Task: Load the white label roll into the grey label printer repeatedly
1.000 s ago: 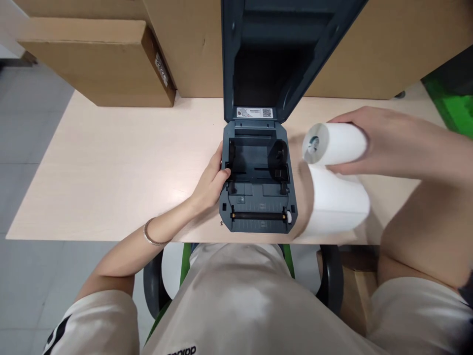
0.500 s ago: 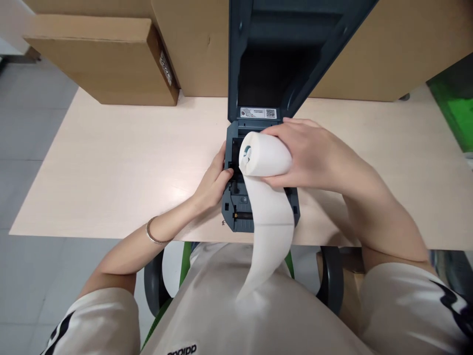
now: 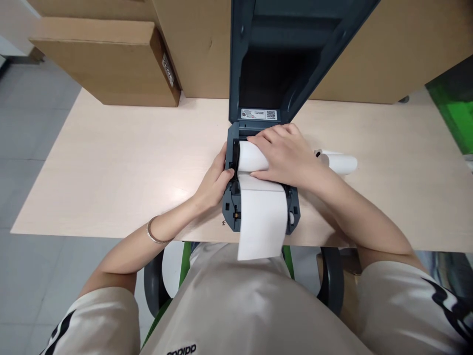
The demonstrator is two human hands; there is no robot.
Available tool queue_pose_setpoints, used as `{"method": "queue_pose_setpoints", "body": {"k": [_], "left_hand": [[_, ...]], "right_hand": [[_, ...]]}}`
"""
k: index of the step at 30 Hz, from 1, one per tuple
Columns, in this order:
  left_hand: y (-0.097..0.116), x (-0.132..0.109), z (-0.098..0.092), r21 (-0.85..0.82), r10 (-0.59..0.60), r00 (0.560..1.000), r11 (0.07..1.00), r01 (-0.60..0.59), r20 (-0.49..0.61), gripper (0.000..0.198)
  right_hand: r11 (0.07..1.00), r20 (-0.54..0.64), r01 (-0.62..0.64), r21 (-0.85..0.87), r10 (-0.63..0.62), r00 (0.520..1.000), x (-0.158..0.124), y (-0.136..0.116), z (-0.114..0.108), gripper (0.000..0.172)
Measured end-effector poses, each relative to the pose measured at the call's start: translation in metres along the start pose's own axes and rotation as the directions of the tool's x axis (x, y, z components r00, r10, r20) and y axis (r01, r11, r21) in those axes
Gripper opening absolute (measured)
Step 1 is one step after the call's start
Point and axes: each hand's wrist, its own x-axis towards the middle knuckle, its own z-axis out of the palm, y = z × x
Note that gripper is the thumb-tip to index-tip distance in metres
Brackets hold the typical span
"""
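Observation:
A dark grey label printer (image 3: 231, 217) stands at the near edge of the table with its lid (image 3: 295, 44) raised. A white paper roll (image 3: 249, 155) lies in its bay, and a strip of paper (image 3: 261, 222) hangs over the printer's front. My right hand (image 3: 284, 155) lies over the roll, fingers curled on it. My left hand (image 3: 214, 180) grips the printer's left side, thumb hooked inside the bay wall.
Another white paper roll (image 3: 340, 162) lies on the table (image 3: 111, 167) just right of the printer. Cardboard boxes (image 3: 107, 59) stand along the back. A green crate (image 3: 453, 106) is at the far right. A chair (image 3: 332, 281) is under me.
My right hand brought the roll from right of the printer down into the bay. The loose strip now hangs straight over the printer's front. My left hand stayed put.

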Motion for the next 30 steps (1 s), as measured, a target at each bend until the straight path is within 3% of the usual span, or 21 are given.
{"method": "queue_pose_setpoints", "body": {"k": [5,9,13,19,23,27,30], "left_hand": [[0.002,-0.001,0.0,0.017,-0.001,1.0,1.0,0.0,0.031,0.072],[0.001,-0.002,0.001,0.033,-0.001,1.0,0.999,0.0,0.02,0.074],[0.0,-0.002,0.001,0.021,0.001,1.0,1.0,-0.001,0.005,0.074],[0.005,-0.002,0.001,-0.068,0.005,1.0,0.998,-0.005,0.004,0.072],[0.004,-0.006,0.004,-0.143,-0.018,1.0,0.989,0.019,0.004,0.076],[-0.003,-0.007,0.009,-0.204,-0.054,0.998,0.978,0.051,-0.01,0.072],[-0.004,-0.004,0.014,-0.26,-0.047,0.999,0.965,0.039,-0.025,0.069]], "right_hand": [[0.995,-0.167,0.1,0.003,-0.098,0.981,-0.054,-0.04,-0.012,0.054],[0.986,-0.177,0.167,-0.011,-0.166,0.97,-0.091,-0.078,0.001,0.079],[0.988,-0.149,0.15,-0.037,-0.154,0.977,-0.102,-0.093,0.02,0.098],[0.981,-0.13,0.191,-0.034,-0.194,0.972,-0.107,-0.089,0.022,0.098],[0.975,-0.166,0.219,0.028,-0.212,0.963,-0.106,-0.078,0.009,0.085],[0.939,-0.276,0.299,0.169,-0.247,0.929,-0.087,-0.039,-0.023,0.053],[0.951,-0.304,0.209,0.227,-0.135,0.943,-0.059,-0.001,-0.051,0.045]]}}
